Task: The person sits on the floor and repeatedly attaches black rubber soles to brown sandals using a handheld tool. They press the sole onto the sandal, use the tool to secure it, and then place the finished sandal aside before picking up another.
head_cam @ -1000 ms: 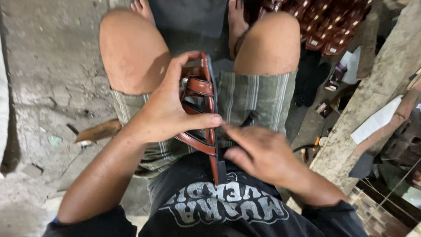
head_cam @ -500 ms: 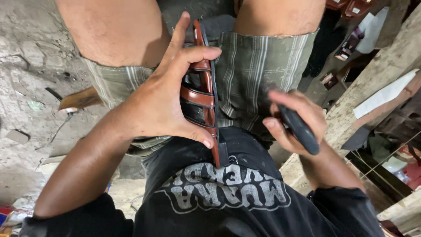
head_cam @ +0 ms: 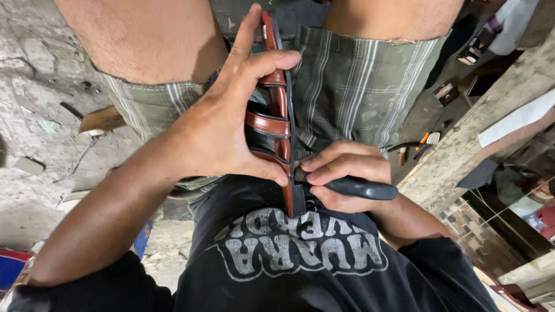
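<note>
- The person is sitting with bare knees apart over a rough concrete floor (head_cam: 34, 115), and a wooden plank (head_cam: 462, 150) is running along their right side with a few small tools lying near it.
- A brown strapped sandal (head_cam: 277, 124) is standing on edge over the lap, between the thighs; its long axis is running from the belly out toward the knees, with the dark sole edge facing the right side.
- The left hand (head_cam: 222, 130) is wrapping around the strap side of the sandal, fingers spread along its length and thumb hooking over the upper straps, holding it firmly.
- The right hand (head_cam: 344, 173) is closing around a dark-handled tool (head_cam: 358, 188) and is sitting just beside the near end of the sole, where the tool's front is meeting the edge; the working tip is hidden, so I cannot tell its kind.
- Both hands are touching the sandal's near end, the left covering far more of it.
</note>
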